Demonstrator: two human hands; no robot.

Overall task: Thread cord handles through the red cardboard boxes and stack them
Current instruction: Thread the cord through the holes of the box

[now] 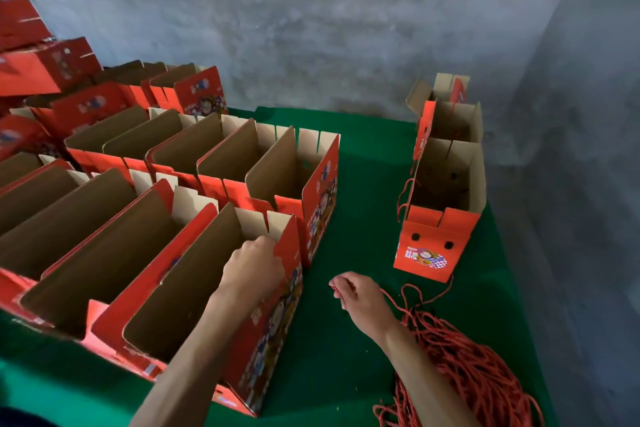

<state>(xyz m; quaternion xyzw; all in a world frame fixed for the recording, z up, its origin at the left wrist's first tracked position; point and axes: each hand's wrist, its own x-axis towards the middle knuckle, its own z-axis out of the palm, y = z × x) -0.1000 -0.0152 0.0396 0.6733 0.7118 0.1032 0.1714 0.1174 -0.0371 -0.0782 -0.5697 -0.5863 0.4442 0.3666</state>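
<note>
A green-covered counter [363, 135] stands against a grey concrete wall [311, 28], seen from above by the person working at it.

Along the counter's left edge and far-left corner, red boxes [45, 62] are piled up, some tilted. Just right of them, filling the left half of the counter, open boxes stand in two rows [194, 156], packed side by side with their brown insides facing up and their top flaps raised.

The nearest box [270, 315] sits at the right end of the front row, close to the counter's near edge, with printed cartoon art on its red outer side. The left hand [254, 267] grips the top of this box's right wall, fingers curled over the rim.

To the right, over bare green cloth, the right hand [358, 295] pinches the end of a red cord [393, 302] between thumb and fingers — the cord trails back to a heap of cords [478, 371] lying at the counter's near-right corner.

Near the right edge, well apart from the rows, three open boxes stand in a line [446, 180] running toward the far-right corner. The closest one has two round holes in its red end panel — a cord loop hangs at its left side.
</note>
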